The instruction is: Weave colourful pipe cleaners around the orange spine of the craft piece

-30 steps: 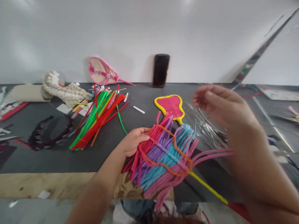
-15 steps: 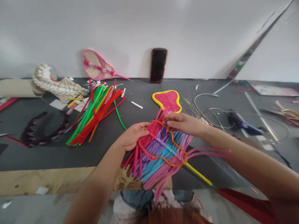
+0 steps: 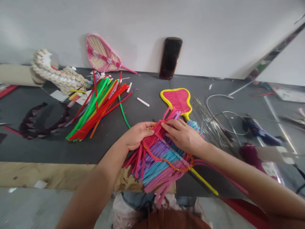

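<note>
A leaf-shaped piece of pipe cleaners lies at the table's front edge, in rows of red, purple, blue and pink. An orange pipe cleaner outline curves over it, and a yellow stem sticks out to the lower right. My left hand grips its upper left edge, thumb on top of the red strands. Close beside it, my right hand pinches the red strands at the top edge and covers part of the purple and blue rows. The fingertips of both hands nearly meet.
Left of my hands lies a bundle of loose pipe cleaners. Beyond them is a finished pink piece with yellow rim. A phone and a pink leaf fan lean on the wall. Thin wires lie at right.
My right hand has come down and left onto the red strands beside my left hand. The orange outline's upper right part is now covered by it. The view has shifted slightly.
</note>
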A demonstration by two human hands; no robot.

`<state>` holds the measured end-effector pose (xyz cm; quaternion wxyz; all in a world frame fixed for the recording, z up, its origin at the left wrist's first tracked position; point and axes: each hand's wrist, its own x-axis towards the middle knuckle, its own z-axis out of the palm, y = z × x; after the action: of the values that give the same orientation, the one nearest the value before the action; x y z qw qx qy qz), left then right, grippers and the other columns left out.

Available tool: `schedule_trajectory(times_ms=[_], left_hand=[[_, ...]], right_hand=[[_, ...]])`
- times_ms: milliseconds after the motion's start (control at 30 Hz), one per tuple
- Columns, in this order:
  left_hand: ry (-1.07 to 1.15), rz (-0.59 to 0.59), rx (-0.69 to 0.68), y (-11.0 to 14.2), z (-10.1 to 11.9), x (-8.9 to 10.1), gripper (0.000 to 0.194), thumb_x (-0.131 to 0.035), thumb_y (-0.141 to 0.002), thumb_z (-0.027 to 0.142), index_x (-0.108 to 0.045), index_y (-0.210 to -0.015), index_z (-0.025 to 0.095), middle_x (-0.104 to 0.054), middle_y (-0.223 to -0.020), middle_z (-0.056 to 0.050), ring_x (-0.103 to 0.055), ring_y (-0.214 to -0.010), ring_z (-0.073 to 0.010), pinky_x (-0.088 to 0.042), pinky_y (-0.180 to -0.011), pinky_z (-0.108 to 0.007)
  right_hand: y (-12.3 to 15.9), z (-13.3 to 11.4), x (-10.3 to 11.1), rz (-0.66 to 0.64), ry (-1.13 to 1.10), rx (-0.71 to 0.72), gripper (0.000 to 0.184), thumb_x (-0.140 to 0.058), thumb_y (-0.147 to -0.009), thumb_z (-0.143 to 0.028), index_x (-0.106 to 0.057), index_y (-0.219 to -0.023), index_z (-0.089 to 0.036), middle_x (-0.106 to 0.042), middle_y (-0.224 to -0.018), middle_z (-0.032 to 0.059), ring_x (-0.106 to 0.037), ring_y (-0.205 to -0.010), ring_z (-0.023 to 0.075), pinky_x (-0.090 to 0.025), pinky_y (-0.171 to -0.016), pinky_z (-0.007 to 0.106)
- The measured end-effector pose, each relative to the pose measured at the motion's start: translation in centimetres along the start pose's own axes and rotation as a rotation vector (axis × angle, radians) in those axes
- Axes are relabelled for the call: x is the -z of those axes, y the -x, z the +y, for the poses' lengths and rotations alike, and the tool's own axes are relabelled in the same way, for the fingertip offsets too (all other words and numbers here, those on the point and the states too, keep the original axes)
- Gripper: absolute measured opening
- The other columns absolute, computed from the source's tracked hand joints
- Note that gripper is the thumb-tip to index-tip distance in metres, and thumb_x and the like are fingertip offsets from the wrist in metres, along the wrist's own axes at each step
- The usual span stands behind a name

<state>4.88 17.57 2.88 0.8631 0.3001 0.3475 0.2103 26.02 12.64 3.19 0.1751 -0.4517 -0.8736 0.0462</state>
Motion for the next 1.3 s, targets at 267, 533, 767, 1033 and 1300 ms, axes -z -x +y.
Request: schedule_trajectory(times_ms=[267,533,767,1033,1300], left_hand=[[0.012,0.004,0.026,-0.1,-0.1,0.4,0.031,-0.07,-0.077,0.012,-0.068,-0.107,0.012,-0.074,-0.092,-0.009,-0.069,-0.079,-0.0153,-0.052,-0.082,-0.029],[-0.102,0.057,0.018,0.1,-0.2,-0.3,0.044,-0.076,-0.072,0.015,-0.065,-0.114,0.015,-0.073,-0.086,-0.005,-0.069,-0.071,-0.0144,-0.053,-0.074,-0.028],[-0.123,0.044,0.019,0.3,0.0,-0.6,0.045,-0.077,-0.069,0.014,-0.066,-0.113,0.016,-0.074,-0.088,-0.005,-0.068,-0.07,-0.0137,-0.054,-0.071,-0.027],[-0.095,0.003,0.026,0.3,0.0,-0.5,0.046,-0.075,-0.07,0.012,-0.067,-0.115,0.016,-0.074,-0.09,-0.006,-0.068,-0.069,-0.0137,-0.055,-0.071,-0.028],[-0.017,-0.016,0.018,0.1,-0.3,-0.3,0.045,-0.079,-0.067,0.012,-0.068,-0.11,0.014,-0.074,-0.085,-0.006,-0.068,-0.068,-0.0138,-0.054,-0.071,-0.028]], right_hand=[[0.3,-0.3,-0.7,-0.047,0.055,0.047,0.046,-0.046,-0.096,-0.038,-0.056,-0.132,-0.012,-0.062,-0.116,0.0183,-0.057,-0.1,0.0294,-0.054,-0.089,0.048],[0.4,-0.4,-0.7,-0.047,0.064,0.031,0.047,-0.045,-0.096,-0.04,-0.058,-0.129,-0.01,-0.064,-0.117,0.0175,-0.06,-0.095,0.0287,-0.055,-0.084,0.047],[-0.8,2.4,1.7,0.14,-0.383,-0.269,0.026,-0.049,-0.094,-0.024,-0.065,-0.113,-0.021,-0.069,-0.104,0.0089,-0.065,-0.092,0.0193,-0.054,-0.079,0.034],[-2.7,2.1,1.9,-0.008,-0.465,-0.207,0.022,-0.048,-0.093,-0.023,-0.069,-0.097,-0.018,-0.07,-0.089,0.0054,-0.065,-0.08,0.0154,-0.052,-0.074,0.029],[-0.9,0.3,0.7,0.027,-0.093,0.024,0.034,-0.047,-0.096,-0.025,-0.06,-0.125,-0.014,-0.064,-0.117,0.0166,-0.061,-0.102,0.0261,-0.054,-0.089,0.045]])
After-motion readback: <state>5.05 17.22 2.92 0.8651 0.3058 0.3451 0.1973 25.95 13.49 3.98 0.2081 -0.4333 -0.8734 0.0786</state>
